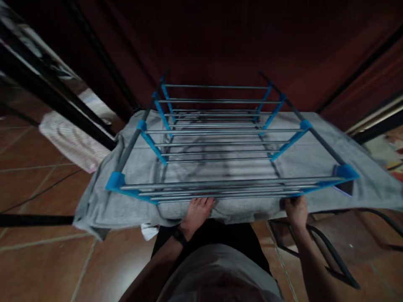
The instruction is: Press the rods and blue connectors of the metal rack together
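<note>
A rack of grey metal tubes with blue plastic joints stands on a grey cloth laid over a table. My left hand is at the rack's lowest front tube, its fingers close together and curled at the tube. A dark band circles that wrist. Farther right, my right hand grips the rack's low front corner by a blue joint, and its fingertips are partly hidden.
A dark flat object with a purple edge lies on the cloth behind the right front joint. Dark red panels rise behind the table. A black-framed chair stands at the lower right. Striped fabric hangs at the left above the tiled floor.
</note>
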{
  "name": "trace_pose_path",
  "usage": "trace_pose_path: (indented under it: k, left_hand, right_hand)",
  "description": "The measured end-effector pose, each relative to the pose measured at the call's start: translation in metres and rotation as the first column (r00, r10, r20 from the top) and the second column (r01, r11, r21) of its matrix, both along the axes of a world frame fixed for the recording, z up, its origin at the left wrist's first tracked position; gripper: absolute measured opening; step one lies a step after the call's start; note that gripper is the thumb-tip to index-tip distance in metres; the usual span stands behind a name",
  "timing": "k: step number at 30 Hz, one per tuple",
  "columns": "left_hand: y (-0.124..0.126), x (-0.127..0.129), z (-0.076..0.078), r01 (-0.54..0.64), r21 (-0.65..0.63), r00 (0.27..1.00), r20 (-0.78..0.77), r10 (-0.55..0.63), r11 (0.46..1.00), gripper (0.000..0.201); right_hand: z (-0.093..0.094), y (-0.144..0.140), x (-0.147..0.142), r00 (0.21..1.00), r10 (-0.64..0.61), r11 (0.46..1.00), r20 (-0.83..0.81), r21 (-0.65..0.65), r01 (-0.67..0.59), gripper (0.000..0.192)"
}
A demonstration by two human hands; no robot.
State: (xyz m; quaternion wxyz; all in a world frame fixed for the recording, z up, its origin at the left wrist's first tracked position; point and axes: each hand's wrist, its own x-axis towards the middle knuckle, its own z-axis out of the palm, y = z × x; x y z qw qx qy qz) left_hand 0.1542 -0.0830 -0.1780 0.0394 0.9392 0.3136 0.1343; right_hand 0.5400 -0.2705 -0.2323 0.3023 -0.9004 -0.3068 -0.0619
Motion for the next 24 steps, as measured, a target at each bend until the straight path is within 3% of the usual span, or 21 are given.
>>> trace_pose_path:
  k: [10,24]
  left_hand:
    - [0.008,-0.031,-0.006,-0.120,-0.054,0.989,0.079,0.124,0.991,0.020]
    - [0.011,-0.037,-0.010,-0.085,-0.091,0.993,0.071,0.092,0.992,0.022]
  right_hand:
    - [-0.005,-0.005,0.005,1.000,-0.018,1.000,0.026,-0.009,0.019,0.035]
    - [0.014,0.001,-0.006,0.998,0.035,0.998,-0.048,0.056,-0.032,0.040]
